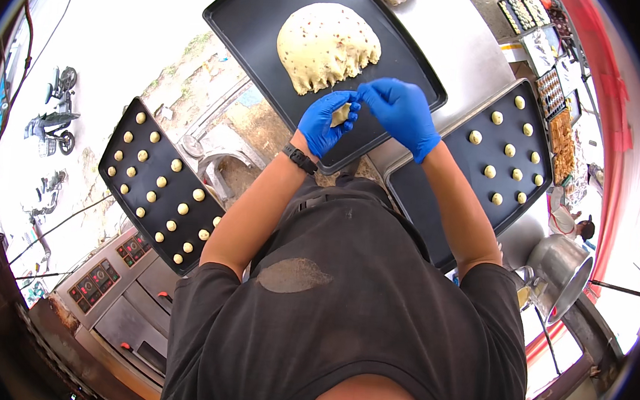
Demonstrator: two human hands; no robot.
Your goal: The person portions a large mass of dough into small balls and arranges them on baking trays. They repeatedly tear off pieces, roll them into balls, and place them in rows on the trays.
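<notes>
My left hand [326, 121], in a blue glove with a black wristband below it, is closed around a piece of pale dough [341, 115]. My right hand [397, 113], also gloved in blue, has its fingertips pinched close to the left thumb; whether dough lies between them is hidden. Just beyond both hands, a large mound of speckled dough [326, 45] rests on a black baking tray [252, 53], its near edge torn and ragged. To the right, a second black tray [427, 203] bears several small dough balls [489, 171].
At the left, another black tray [147, 175] holds several dough balls. An oven with control panels [93, 285] stands at lower left. A metal pot [560, 269] is at lower right, near a person [566, 219] farther off. Trays of baked goods [561, 145] lie at the far right.
</notes>
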